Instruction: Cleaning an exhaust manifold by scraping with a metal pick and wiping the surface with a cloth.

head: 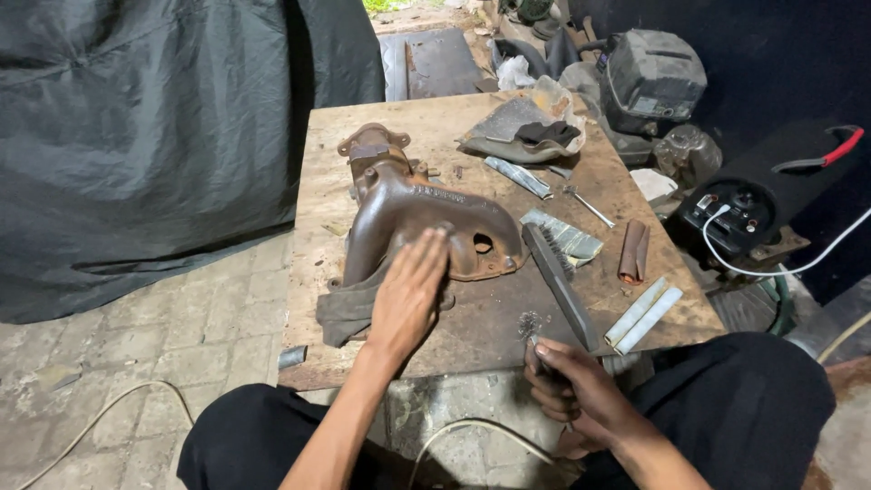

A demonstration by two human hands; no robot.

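A rusty brown cast-metal manifold (399,204) lies on a worn wooden board table (472,322). My left hand (408,295) rests flat on the near end of the manifold, fingers together, over a grey rag (340,313) tucked under it. My right hand (572,386) is at the table's front edge, closed on the handle of a small wire brush (531,328) whose bristle tip points up over the board.
A long dark wire brush (558,281) lies right of the manifold. Rolled sandpaper (635,251), two pale rolled strips (642,315), a bolt (588,207) and a crumpled sheet (522,127) sit on the table. Machine parts (649,77) stand right. A dark tarp (136,136) hangs left.
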